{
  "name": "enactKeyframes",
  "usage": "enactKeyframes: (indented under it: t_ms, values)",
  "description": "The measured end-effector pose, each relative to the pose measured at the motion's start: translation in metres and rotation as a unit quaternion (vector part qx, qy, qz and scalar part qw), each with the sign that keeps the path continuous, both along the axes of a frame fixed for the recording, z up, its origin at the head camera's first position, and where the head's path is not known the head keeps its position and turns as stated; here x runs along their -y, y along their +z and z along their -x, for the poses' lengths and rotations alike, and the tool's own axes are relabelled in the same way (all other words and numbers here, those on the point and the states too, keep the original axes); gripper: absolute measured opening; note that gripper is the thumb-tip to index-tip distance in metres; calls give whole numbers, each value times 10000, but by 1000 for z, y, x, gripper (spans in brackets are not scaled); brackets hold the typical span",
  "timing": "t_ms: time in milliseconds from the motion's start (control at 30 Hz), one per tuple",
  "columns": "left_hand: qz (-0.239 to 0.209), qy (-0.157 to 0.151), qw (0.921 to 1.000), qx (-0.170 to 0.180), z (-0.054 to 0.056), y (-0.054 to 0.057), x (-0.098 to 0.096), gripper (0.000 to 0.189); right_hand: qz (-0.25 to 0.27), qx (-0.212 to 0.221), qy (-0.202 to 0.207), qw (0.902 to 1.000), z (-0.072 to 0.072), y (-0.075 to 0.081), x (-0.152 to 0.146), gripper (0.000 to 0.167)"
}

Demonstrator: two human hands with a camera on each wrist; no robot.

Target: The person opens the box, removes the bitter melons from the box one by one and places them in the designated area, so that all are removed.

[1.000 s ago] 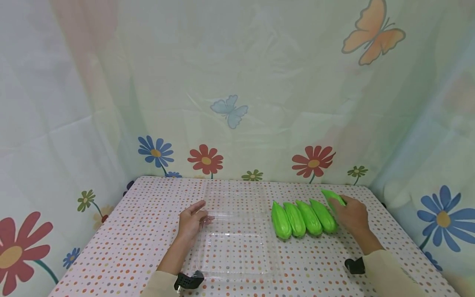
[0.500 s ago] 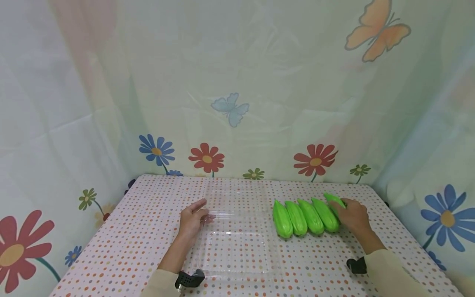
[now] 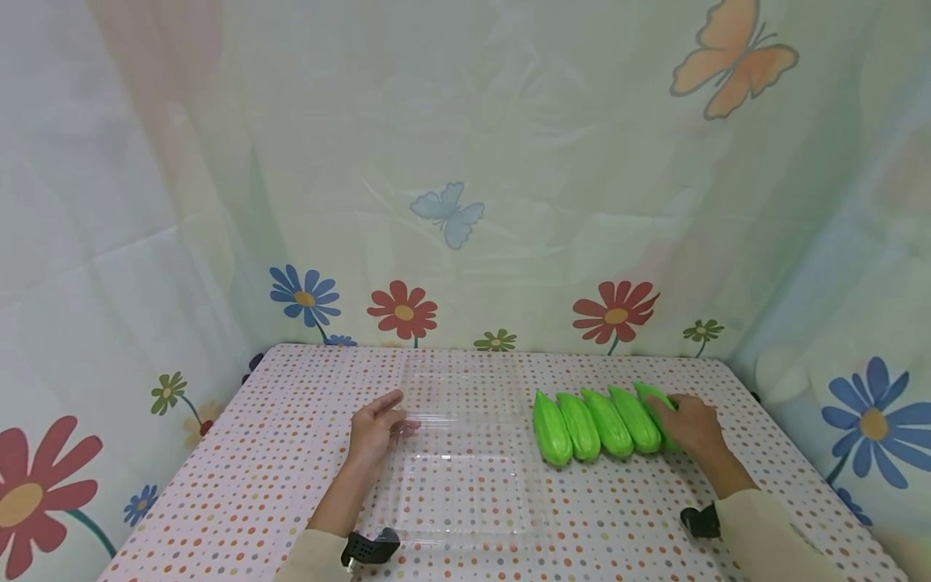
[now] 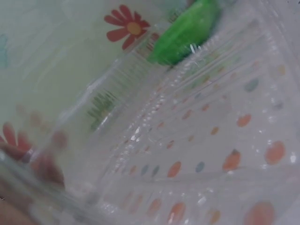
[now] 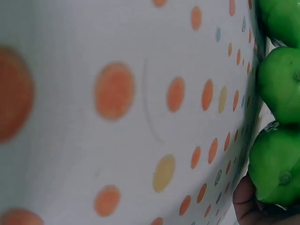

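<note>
A clear plastic clamshell box [image 3: 465, 493] lies opened out on the table, its lid part [image 3: 461, 384] toward the back. My left hand [image 3: 372, 428] holds the box's left edge near the fold; in the left wrist view its fingers [image 4: 47, 166] show blurred through the plastic. Right of the box, several green ridged gourds [image 3: 582, 427] lie side by side, pointed ends toward the back. My right hand [image 3: 691, 422] grips the rightmost gourd [image 3: 652, 396] from its right side, covering part of it. In the right wrist view a finger [image 5: 244, 194] touches that gourd [image 5: 276, 164].
A dotted cloth covers the table [image 3: 240, 501]. Behind it hangs a curtain [image 3: 545, 162] printed with flowers and butterflies, and curtains also stand at both sides. Each wrist wears a black strap, the left strap [image 3: 371, 550] close to the box's near left corner.
My right hand has brought the rightmost gourd slightly down and left, against the row. The left hand and the box have stayed in place.
</note>
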State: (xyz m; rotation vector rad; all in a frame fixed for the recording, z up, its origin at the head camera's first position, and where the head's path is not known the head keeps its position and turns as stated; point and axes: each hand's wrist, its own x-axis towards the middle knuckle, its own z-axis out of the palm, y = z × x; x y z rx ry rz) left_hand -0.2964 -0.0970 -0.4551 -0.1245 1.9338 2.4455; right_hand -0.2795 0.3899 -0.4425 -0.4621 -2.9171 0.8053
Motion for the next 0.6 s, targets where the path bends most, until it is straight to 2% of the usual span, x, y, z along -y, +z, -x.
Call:
enactKeyframes:
  t_ms: [233,367,600]
  values:
    - [-27,-14,10000,8,1,-1,0,52,19,434,204,9988,-1,2,-3,83]
    - [-26,7,10000,14,2,-2,0,52,22,459,293,9985,-2,2,-2,84]
    - [16,30,10000,51,4,-3,0,52,3,409,147,9991,-3,2,0,85]
